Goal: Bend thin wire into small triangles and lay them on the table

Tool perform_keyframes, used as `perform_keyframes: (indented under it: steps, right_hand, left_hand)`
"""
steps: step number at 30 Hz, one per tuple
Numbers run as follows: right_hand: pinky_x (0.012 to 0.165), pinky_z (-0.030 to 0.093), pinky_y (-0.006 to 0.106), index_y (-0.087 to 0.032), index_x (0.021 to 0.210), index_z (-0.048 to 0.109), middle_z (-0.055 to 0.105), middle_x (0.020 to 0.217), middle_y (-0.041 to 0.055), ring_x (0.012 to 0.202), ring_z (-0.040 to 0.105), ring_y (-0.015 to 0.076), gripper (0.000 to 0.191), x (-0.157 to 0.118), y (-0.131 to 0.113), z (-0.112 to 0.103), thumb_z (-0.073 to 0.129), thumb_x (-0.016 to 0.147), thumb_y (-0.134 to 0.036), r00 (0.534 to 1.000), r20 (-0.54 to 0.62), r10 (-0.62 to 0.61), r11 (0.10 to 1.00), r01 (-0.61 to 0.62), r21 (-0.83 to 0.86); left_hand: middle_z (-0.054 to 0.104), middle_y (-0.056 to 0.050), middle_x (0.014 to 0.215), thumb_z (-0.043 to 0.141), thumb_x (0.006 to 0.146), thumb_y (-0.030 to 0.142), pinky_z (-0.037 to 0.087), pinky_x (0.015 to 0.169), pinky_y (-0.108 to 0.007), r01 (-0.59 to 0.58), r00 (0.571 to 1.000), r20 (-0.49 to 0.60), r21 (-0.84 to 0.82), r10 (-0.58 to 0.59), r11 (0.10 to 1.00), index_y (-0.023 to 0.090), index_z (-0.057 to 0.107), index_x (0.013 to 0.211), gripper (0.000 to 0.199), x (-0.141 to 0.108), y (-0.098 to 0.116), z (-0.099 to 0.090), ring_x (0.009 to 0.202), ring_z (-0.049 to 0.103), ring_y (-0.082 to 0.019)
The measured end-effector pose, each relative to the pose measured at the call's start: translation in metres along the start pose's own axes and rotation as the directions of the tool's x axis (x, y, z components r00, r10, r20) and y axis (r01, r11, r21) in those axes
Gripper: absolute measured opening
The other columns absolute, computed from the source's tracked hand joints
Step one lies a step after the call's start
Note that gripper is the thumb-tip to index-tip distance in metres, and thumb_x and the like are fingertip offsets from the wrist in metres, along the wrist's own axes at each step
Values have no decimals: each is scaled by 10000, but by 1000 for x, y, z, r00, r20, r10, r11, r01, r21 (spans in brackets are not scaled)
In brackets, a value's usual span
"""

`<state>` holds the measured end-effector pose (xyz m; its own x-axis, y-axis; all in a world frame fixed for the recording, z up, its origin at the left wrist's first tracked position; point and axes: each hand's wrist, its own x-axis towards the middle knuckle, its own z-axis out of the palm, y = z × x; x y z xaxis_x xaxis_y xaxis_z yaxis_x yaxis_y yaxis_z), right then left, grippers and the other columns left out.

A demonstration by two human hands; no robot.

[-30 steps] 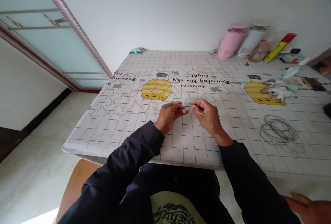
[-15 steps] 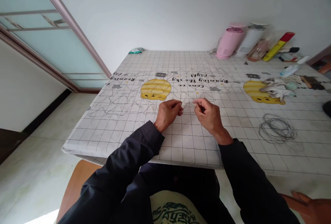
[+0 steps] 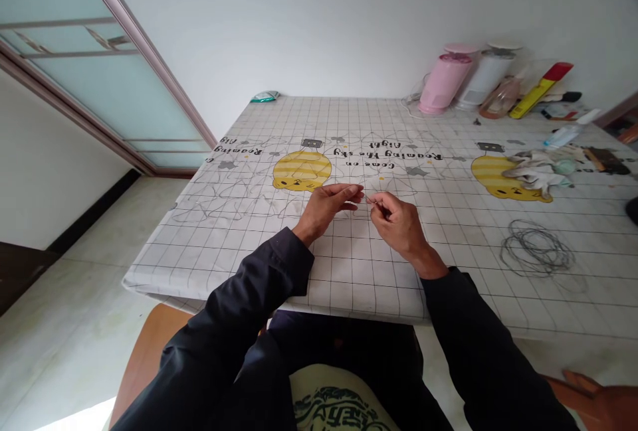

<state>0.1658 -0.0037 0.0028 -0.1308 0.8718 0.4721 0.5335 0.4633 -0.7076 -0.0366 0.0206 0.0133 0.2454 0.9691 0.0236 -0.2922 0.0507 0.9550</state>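
My left hand [image 3: 329, 206] is above the middle of the table, its fingers extended and pressed together near the tips of my right hand; what it holds, if anything, is too small to tell. My right hand [image 3: 397, 220] is closed in a pinch on a thin dark wire, whose end shows between the hands. Thin wire or thread [image 3: 214, 208] lies in loose tangles on the checked tablecloth [image 3: 343, 285] to the left. A loose coil of dark wire [image 3: 537, 248] rests on the cloth at the right.
Against the wall stand a pink cylinder [image 3: 445, 82], a white cylinder [image 3: 486, 79], a bottle [image 3: 500, 97] and a yellow-and-red box [image 3: 541, 91]. Crumpled cloth [image 3: 535, 169] lies at the right. A small green packet [image 3: 264, 96] is at the far left corner.
My left hand has moved right, closer to my right hand, and its fingers have straightened from a curled pinch. My right hand has shifted slightly left.
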Motion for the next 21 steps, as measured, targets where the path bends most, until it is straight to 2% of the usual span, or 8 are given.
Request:
perform_keyframes:
  steps: [6, 11, 13, 16, 21]
  right_hand:
    - [544, 374, 268, -231, 1050, 723, 575, 688, -41, 547, 447, 115, 138, -2, 0, -2, 593, 1005, -231, 992, 69, -107, 994, 105, 26]
    - [545, 383, 264, -232, 1079, 714, 572, 649, -55, 522, 456, 112, 155, -3, 1, -1, 591, 988, -206, 990, 85, -110, 994, 108, 25]
    - [552, 406, 268, -231, 1084, 713, 585, 637, -56, 514, 480, 116, 147, -3, 3, 0, 598, 992, -221, 996, 65, -68, 997, 66, 28]
    - [538, 411, 275, -232, 1069, 717, 623, 641, -47, 493, 493, 120, 139, -2, 3, 1, 598, 995, -240, 1000, 11, 11, 1000, -11, 27]
    - [546, 421, 286, -225, 1072, 724, 642, 630, -38, 504, 527, 133, 162, -1, 1, -1, 582, 1000, -251, 998, -29, 53, 998, -52, 22]
  left_hand:
    - [781, -91, 954, 942, 870, 471, 573, 841, -295, 105, 991, 104, -195, -86, 975, 115, 848, 987, 387, 3, 3, -5, 875, 710, -152]
    - [766, -83, 888, 944, 873, 471, 567, 797, -277, 177, 979, 132, -186, -154, 966, 96, 832, 969, 403, 6, 5, -9, 814, 702, -136]
    - [784, -92, 904, 945, 866, 477, 573, 778, -291, 150, 986, 90, -127, -139, 981, 102, 834, 989, 410, 6, 6, -9, 787, 703, -140]
    - [805, -93, 899, 942, 857, 458, 580, 751, -306, 44, 999, 14, 10, -44, 999, 118, 847, 1045, 400, 2, 8, -7, 743, 695, -142]
    - [812, -88, 841, 855, 909, 436, 573, 688, -310, -100, 991, -57, 245, 118, 964, 135, 843, 1031, 325, -4, 4, -4, 692, 671, -148]
